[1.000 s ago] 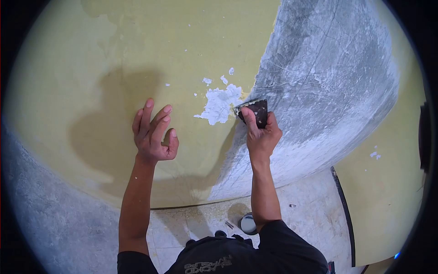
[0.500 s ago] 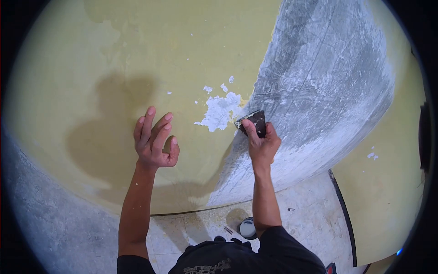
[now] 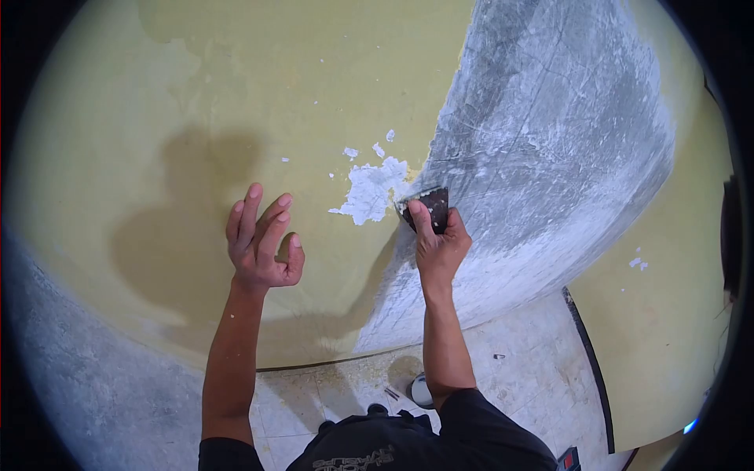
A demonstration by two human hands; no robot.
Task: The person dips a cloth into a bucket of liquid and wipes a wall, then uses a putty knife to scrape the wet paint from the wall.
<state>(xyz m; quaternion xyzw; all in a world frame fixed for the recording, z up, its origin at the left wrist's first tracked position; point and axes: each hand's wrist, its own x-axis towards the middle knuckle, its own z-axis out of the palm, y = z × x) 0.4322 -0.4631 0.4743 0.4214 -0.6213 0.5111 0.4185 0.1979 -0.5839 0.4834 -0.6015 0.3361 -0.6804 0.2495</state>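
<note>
- Looking down past the black shirt (image 3: 408, 447) at the bottom edge, two bare forearms rise toward the wall, one on each side.
- One small round white-lidded container (image 3: 422, 389) sits on the pale tiled floor (image 3: 526, 353) just beside the right forearm; what it holds cannot be told, as the arm partly hides it.
- One dark line runs along the floor where it meets the wall base.
- The left hand (image 3: 261, 239) is raised with nothing in it, fingers spread loosely upward and thumb curled in, just in front of the yellow painted wall (image 3: 236, 102); whether it touches the paint is unclear.
- The right hand (image 3: 437, 243) is clenched around one dark flat-bladed metal scraper (image 3: 426, 208), forefinger laid along the blade's face.
- The scraper's long axis runs roughly up and down, handle buried in the fist, wide working edge pointing up and slightly left.
- That edge rests on the wall right at the border between yellow paint and the grey scraped bare plaster area (image 3: 550, 133).
- One large ragged white chipped patch (image 3: 369, 191) lies just left of the blade, nearly touching it.
- About three small white flecks (image 3: 350, 152) sit just above that patch, with a few tinier specks scattered farther up.
- Two more white chips (image 3: 638, 263) show on the yellow paint far to the right, well apart from the hands.
</note>
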